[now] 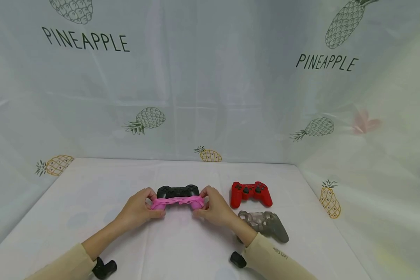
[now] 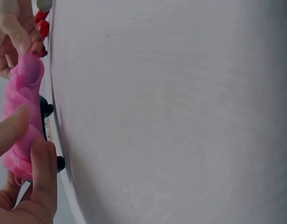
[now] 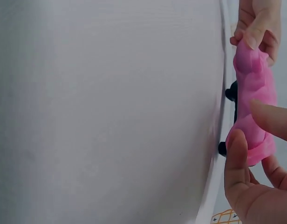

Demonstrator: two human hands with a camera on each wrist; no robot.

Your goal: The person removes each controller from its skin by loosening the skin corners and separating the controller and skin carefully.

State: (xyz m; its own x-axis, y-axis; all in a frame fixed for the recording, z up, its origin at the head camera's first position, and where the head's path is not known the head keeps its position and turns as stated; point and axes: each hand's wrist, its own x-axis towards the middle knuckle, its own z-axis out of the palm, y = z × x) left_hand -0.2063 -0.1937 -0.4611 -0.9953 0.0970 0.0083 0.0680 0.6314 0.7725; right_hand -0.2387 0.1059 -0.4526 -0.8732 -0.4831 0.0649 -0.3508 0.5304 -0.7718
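Note:
Both hands hold a pink silicone game controller cover (image 1: 177, 200) upright by its two ends, over the middle of the table. My left hand (image 1: 137, 205) pinches the left end, thumb on the near side. At the right end, the fingers and thumb of my right hand (image 1: 217, 208) grip it the same way. The wrist views show the smooth pink back of the cover (image 2: 29, 88) with rounded grips and a wavy rim. Just behind it lies a black game controller (image 1: 178, 190), its lower part hidden by the pink cover in the head view.
A red game controller (image 1: 251, 193) lies right of the hands. Nearer, a grey-brown controller (image 1: 271, 223) is partly covered by the right forearm. The white tabletop (image 1: 182, 249) meets a pineapple-print curtain (image 1: 210, 77) at the back and sides. Black wrist cameras hang under both sleeves.

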